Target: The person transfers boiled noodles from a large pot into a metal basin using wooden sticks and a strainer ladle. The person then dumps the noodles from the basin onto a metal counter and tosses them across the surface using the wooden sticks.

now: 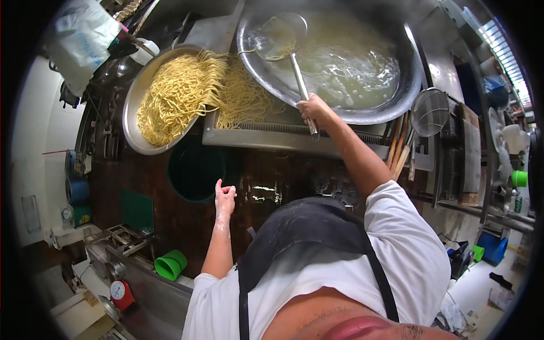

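Note:
My right hand (315, 110) is closed round the handle of a long metal strainer (298, 73). Its round mesh head lies over the left side of a large metal pot (362, 117), with a few noodles in it. Cloudy, bubbling water (345, 65) fills the pot and steam rises. My left hand (225, 198) hangs low and empty, its index finger stretched out and the others partly bent. Left of the pot, a wide metal bowl (131, 126) tilts under a heap of yellow noodles (173, 99). More loose noodles (243, 99) spill onto the metal counter (255, 137) beside it.
A second strainer (429, 113) and several wooden handles (400, 147) stand right of the pot. Below the bowl is a dark green bin (195, 170). A bright green container (170, 264) and a red dial scale (120, 292) sit at lower left. The floor (266, 190) looks wet.

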A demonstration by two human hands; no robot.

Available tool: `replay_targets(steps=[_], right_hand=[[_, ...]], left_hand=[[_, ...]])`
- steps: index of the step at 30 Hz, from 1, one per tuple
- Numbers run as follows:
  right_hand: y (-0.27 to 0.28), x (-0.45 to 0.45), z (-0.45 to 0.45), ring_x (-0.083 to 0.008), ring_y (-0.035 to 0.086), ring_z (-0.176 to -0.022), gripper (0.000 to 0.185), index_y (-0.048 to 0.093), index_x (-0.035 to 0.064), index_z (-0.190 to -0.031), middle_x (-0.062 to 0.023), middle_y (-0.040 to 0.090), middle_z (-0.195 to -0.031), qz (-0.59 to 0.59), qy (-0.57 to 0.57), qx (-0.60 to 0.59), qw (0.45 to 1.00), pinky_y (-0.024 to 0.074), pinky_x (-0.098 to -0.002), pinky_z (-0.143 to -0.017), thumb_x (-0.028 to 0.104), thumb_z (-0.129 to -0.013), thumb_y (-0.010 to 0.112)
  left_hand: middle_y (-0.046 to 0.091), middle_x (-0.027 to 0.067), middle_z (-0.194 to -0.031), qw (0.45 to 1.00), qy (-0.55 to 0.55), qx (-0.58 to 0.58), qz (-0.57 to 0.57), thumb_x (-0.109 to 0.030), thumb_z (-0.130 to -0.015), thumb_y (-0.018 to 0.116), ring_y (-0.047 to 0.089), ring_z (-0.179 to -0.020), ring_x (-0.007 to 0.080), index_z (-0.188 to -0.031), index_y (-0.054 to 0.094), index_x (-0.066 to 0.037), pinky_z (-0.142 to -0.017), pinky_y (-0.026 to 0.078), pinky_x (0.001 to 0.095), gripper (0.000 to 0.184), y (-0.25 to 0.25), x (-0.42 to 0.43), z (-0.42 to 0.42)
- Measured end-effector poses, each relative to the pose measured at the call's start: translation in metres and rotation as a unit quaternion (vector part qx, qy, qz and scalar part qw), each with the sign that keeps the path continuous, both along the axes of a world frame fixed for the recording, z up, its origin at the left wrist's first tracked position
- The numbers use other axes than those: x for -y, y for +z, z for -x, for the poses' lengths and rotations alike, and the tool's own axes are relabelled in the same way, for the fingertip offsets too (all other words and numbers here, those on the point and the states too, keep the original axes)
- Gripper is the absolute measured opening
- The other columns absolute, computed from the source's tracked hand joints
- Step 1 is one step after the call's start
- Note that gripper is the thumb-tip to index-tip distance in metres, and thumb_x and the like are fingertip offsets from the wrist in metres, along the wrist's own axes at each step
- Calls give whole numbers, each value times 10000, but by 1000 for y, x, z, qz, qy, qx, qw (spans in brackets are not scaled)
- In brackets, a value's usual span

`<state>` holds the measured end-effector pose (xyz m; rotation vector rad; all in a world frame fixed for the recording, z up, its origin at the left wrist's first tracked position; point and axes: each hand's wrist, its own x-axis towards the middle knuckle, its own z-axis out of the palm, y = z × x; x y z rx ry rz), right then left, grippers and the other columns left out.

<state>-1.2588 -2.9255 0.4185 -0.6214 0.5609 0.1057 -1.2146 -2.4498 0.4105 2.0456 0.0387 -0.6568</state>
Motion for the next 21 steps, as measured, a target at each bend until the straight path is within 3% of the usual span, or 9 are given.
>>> replay_targets(steps=[2, 4, 6, 7, 9, 12, 15, 18, 21], right_hand=[[21, -38, -5, -200, 535, -517, 374, 492, 118, -843, -15, 493, -662, 97, -4, -3, 995, 458, -395, -446, 464, -969, 426], [64, -79, -5, -164, 517, -524, 226, 522, 84, -872, 8, 500, -648, 233, -30, -5, 972, 426, -384, -437, 297, -942, 546], [122, -118, -12, -138, 505, -536, 146, 542, 67, -903, 17, 501, -635, 437, -4, -47, 898, 417, -375, -449, 190, -904, 620], [116, -126, -19, -128, 515, -554, 182, 564, -1, -980, -19, 532, -630, 385, 20, 5, 923, 420, -367, -454, 99, -866, 664], [134, -163, -33, -246, 630, -625, 374, 495, -84, -1150, -164, 633, -739, 565, 62, -57, 821, 501, -400, -541, 172, -908, 623], [154, -197, -57, -407, 683, -814, 311, 492, -58, -1172, -253, 674, -870, 691, 155, -34, 705, 534, -503, -674, 75, -892, 518], [165, -199, -68, -468, 651, -887, 245, 496, -9, -1126, -310, 656, -911, 703, 162, -9, 692, 503, -544, -744, 85, -900, 501], [153, -164, -65, -447, 674, -842, 263, 500, -39, -1137, -278, 674, -881, 743, 113, -60, 658, 529, -550, -739, 65, -897, 476], [122, -80, -26, -456, 670, -795, 233, 527, -25, -1071, -263, 676, -841, 810, -18, -103, 577, 526, -561, -722, 151, -986, 399]], left_hand=[[655, 38, -944, 1000, 14, 0, 13, -133, -915, 652, 611, -739, 107, -1505, 269, -7, -684, 508, 254, 714, 2, -15, -1], [655, 37, -945, 999, 26, -3, 20, -133, -915, 656, 607, -730, 101, -1508, 264, -15, -656, 503, 250, 721, 5, -30, -3], [652, 35, -939, 999, 40, -7, 28, -131, -915, 660, 603, -705, 91, -1515, 253, -31, -610, 490, 236, 732, 1, -44, -3], [651, 34, -936, 998, 45, -9, 33, -131, -915, 661, 602, -700, 90, -1516, 251, -31, -604, 488, 233, 734, -3, -50, -4], [645, 25, -920, 997, 55, -15, 50, -129, -914, 660, 599, -687, 84, -1517, 245, -26, -599, 484, 225, 739, 0, -52, -3], [641, 19, -909, 997, 49, -11, 57, -127, -911, 658, 593, -683, 75, -1517, 243, -23, -596, 479, 218, 742, 6, -45, -5], [637, 15, -905, 996, 50, -7, 75, -127, -910, 657, 580, -679, 69, -1520, 244, -30, -589, 469, 217, 743, 7, -40, -8], [635, 20, -927, 996, 65, 2, 58, -124, -915, 651, 576, -680, 73, -1523, 240, -34, -584, 466, 220, 739, 15, -41, -4], [634, 29, -949, 996, 85, -10, 37, -114, -922, 640, 579, -682, 79, -1526, 234, -37, -585, 468, 223, 732, 15, -47, 5]])
